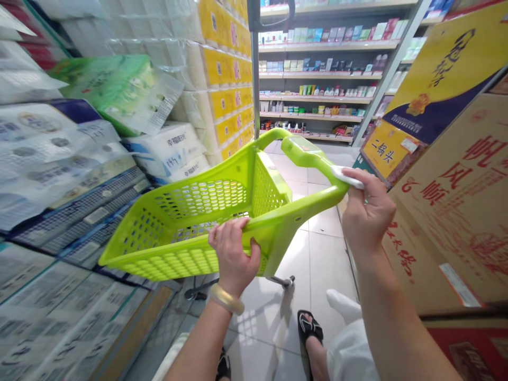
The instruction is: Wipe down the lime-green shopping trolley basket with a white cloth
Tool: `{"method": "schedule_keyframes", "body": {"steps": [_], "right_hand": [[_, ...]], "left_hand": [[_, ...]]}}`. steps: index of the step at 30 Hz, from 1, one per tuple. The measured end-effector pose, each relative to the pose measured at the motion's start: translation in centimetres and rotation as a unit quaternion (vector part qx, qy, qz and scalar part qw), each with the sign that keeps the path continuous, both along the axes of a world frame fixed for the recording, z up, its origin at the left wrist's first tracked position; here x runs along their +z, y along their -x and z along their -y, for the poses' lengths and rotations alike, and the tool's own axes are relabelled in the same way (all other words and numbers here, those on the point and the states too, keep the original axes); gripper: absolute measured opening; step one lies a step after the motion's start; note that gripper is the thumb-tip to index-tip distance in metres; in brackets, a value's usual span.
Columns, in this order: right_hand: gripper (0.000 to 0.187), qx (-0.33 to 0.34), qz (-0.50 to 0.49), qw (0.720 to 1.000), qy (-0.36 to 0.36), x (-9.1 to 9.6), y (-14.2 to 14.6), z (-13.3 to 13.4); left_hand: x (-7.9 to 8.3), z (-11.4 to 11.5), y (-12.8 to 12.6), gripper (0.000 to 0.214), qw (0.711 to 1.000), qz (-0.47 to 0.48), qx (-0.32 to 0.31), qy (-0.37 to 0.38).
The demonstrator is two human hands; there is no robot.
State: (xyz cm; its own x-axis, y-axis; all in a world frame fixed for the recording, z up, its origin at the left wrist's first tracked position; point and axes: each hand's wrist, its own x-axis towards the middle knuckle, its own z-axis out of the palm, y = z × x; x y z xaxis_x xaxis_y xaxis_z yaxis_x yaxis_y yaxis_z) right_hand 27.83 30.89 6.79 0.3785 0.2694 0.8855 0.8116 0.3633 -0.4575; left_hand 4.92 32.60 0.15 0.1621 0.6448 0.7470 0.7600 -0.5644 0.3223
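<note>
A lime-green plastic shopping basket [186, 222] is tilted up in front of me over the tiled floor. My left hand [234, 254], with a bangle on the wrist, is closed around the basket's near rim. My right hand [367, 211] pinches a small white wipe [349, 178] and presses it against the basket's green handle [309, 153].
Stacked packs of tissue and toilet paper [71, 153] fill the left side. Large cardboard boxes [456, 190] stand close on the right. A narrow tiled aisle [317, 254] runs ahead to shelves of small goods [317, 79]. A metal pole [255, 69] rises behind the basket.
</note>
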Motion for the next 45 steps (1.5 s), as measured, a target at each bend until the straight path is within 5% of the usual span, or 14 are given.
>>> {"method": "schedule_keyframes", "body": {"steps": [7, 15, 21, 29, 35, 40, 45], "right_hand": [[0.032, 0.060, 0.136, 0.986, 0.075, 0.1, 3.9, 0.9], [0.024, 0.029, 0.003, 1.000, 0.002, 0.4, 0.4, 0.5], [0.031, 0.108, 0.177, 0.974, 0.090, 0.4, 3.7, 1.4], [0.025, 0.044, 0.027, 0.999, -0.003, 0.3, 1.1, 0.7], [0.027, 0.104, 0.168, 0.978, 0.067, 0.1, 2.9, 1.3], [0.023, 0.075, 0.053, 0.996, 0.005, 0.3, 0.6, 1.0], [0.018, 0.119, -0.083, 0.989, -0.037, 0.5, -1.5, 0.8]], "left_hand": [[0.2, 0.0, 0.0, 0.027, 1.000, 0.009, 0.004, -0.014], [0.3, 0.2, -0.2, 0.029, 1.000, 0.008, 0.002, -0.012], [0.2, 0.2, -0.2, 0.029, 1.000, 0.008, 0.001, -0.017], [0.1, 0.3, -0.1, 0.033, 1.000, 0.009, -0.013, -0.005], [0.3, 0.2, 0.1, 0.030, 1.000, 0.022, -0.015, -0.015], [0.6, 0.5, 0.1, 0.025, 0.998, 0.047, -0.027, 0.015], [0.5, 1.1, 0.0, 0.022, 0.996, 0.074, -0.043, 0.020]]}}
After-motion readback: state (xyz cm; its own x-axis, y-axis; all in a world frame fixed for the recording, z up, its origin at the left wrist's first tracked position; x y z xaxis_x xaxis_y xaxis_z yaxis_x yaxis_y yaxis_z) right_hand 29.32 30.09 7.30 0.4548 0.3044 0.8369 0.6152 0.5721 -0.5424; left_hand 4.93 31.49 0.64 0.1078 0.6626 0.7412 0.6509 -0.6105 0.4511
